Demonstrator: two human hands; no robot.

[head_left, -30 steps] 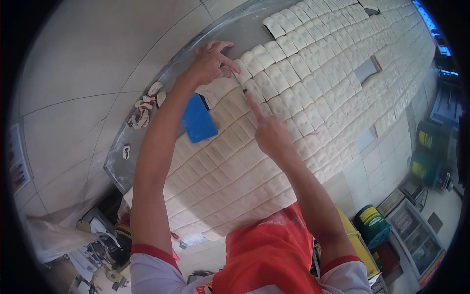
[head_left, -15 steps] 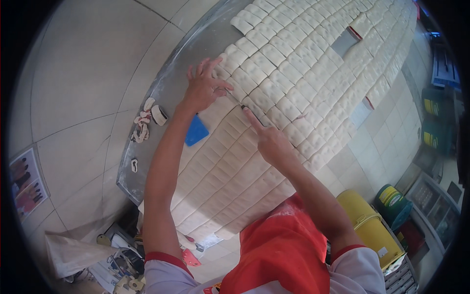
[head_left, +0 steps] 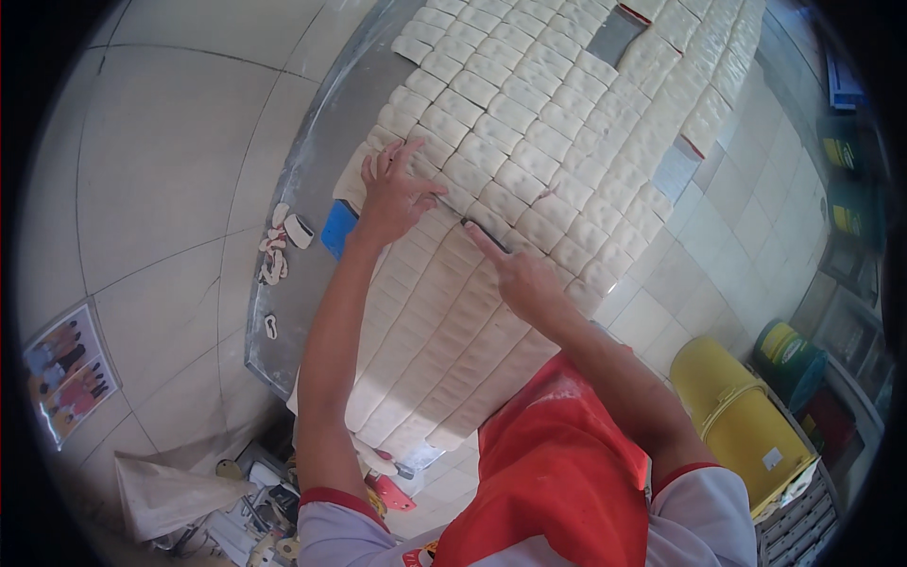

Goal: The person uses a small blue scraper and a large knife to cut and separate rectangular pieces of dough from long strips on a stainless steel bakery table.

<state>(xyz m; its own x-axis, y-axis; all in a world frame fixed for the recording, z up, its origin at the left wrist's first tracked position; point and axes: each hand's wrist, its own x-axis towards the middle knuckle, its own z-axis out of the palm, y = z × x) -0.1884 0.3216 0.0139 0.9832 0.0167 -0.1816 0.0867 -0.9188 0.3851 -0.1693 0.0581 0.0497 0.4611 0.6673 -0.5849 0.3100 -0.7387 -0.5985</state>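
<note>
A broad sheet of pale dough (head_left: 430, 312) covers the metal table, marked into long strips near me and cut into rectangular pieces (head_left: 510, 111) farther off. My right hand (head_left: 529, 283) grips a dark-handled knife (head_left: 487, 235), its index finger stretched along the top. The thin blade seems to run left to my left hand (head_left: 389, 203), whose thumb and index finger pinch near its tip. The other left fingers are spread over the dough's left edge. Beside the left wrist lies a flat blue scraper (head_left: 337, 230), partly covered by the dough and forearm.
Dough scraps (head_left: 274, 248) lie on the metal tabletop (head_left: 300, 345) at the left. Red-edged gaps break the far dough rows. Yellow bins (head_left: 746, 416) and a dark green tub (head_left: 784, 354) stand at the right. Clutter (head_left: 246, 510) sits at the lower left, and a red apron (head_left: 557, 444) hangs against the near edge.
The view has shifted, with the table sliding left and down in it. Both hands stay at the same cut line with the knife, and more of the blue scraper is now covered.
</note>
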